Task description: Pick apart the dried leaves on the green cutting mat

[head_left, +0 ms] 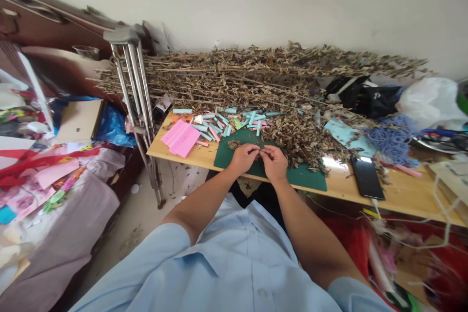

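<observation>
Over the green cutting mat, my left hand and my right hand meet fingertip to fingertip. Both are closed in a pinch; a small dark bit shows between them, too small to name. Just beyond my left hand lies a small clump of crumbled plant matter. A heap of dry leaves covers the mat's right part, beside my right hand. Small blue and pink paper rolls are scattered behind the mat. Pink paper sheets lie to its left.
Long dried leafy stems stretch along the wall. Metal crutches lean at the table's left end. To the right lie a black phone with a cable, blue paper, tangled blue cord and a white plastic bag.
</observation>
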`<state>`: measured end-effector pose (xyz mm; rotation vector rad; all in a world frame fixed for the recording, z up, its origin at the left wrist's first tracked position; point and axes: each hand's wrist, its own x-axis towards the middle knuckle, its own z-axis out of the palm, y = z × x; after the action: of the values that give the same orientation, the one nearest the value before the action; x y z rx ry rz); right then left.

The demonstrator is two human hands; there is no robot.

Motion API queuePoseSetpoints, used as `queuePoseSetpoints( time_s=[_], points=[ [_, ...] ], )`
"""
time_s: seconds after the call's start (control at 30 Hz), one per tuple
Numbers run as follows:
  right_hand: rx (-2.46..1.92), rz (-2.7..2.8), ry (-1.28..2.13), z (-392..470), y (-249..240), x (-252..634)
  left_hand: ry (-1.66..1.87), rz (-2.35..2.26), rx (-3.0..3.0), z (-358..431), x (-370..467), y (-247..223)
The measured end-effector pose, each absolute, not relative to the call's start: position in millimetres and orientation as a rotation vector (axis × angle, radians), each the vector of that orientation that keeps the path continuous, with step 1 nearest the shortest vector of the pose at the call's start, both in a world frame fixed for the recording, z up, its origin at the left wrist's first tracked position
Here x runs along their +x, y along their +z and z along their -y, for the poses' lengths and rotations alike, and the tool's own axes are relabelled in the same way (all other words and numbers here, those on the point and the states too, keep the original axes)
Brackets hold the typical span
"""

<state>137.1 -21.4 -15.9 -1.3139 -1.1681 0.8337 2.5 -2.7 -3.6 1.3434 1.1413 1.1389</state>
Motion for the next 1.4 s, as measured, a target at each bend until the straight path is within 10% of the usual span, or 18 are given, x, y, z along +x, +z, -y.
queuePoseSetpoints(
  time_s=[1.4],
  points=[
    [-1.319, 1.192, 0.795, 24.2, -8.3, 135.2, 1.124, -1.118, 1.261, 0.4, 3.6, -7.6]
  ],
)
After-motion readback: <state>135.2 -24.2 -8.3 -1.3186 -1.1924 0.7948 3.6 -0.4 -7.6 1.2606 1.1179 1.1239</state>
